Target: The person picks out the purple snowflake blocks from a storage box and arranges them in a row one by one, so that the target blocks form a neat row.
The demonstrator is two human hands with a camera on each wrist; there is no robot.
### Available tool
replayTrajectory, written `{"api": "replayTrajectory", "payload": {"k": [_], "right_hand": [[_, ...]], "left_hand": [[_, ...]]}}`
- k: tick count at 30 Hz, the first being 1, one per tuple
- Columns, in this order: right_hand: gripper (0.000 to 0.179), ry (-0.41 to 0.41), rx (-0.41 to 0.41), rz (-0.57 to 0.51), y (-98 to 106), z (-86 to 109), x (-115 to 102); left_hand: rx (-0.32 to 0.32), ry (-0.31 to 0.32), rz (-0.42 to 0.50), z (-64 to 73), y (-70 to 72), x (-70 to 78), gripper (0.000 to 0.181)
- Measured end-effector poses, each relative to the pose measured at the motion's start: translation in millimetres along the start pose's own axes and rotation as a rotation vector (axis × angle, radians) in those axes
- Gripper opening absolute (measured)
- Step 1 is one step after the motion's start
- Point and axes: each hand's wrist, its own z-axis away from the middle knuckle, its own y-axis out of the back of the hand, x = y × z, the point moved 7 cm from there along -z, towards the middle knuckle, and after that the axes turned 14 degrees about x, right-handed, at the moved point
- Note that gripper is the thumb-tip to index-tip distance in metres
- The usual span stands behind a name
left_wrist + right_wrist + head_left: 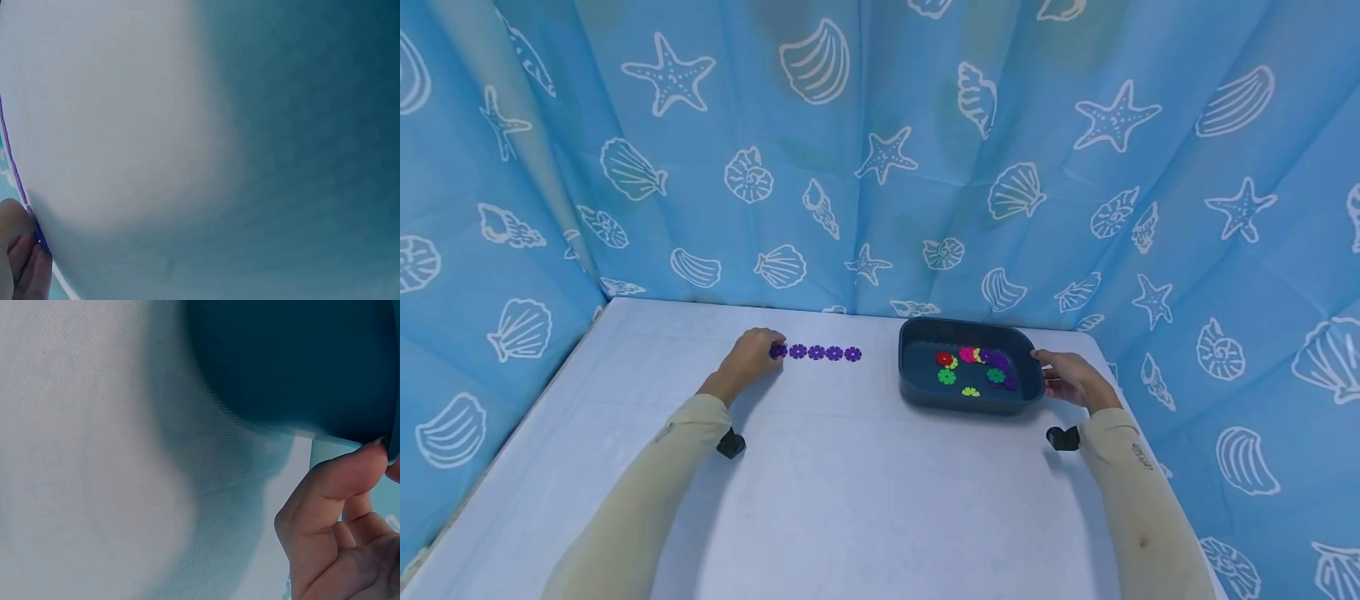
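Observation:
Purple flower-shaped discs point(817, 352) lie in a straight row on the white table, left of the middle in the head view. At the row's left end my left hand point(751, 354) pinches the last purple disc point(778, 351) between thumb and fingers. The left wrist view shows that disc point(42, 240) edge-on at the fingertips. A dark blue-grey plastic basin point(966, 402) stands to the right. My right hand point(1073, 379) grips the basin's right rim, its thumb and fingers also seen in the right wrist view point(350, 506).
Inside the basin are several loose discs: red point(943, 358), green point(947, 377), yellow point(971, 392), pink and purple. A blue curtain point(880, 208) with white shell prints hangs close behind the table point(880, 483) and along both sides. Black wrist devices point(731, 443) sit under the sleeves.

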Motion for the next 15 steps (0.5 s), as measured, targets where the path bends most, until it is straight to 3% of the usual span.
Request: {"api": "replayTrajectory", "payload": {"k": [10, 15], "right_hand": [[0.060, 0.007, 0.000, -0.020, 2, 0.1, 1], [0.061, 0.003, 0.010, -0.003, 0, 0.5, 0]], "left_hand": [[-0.012, 0.049, 0.037, -5.1, -2.7, 1.9, 0.045], [0.056, 0.036, 0.131, -15.4, 2.8, 26.4, 0.043]]}}
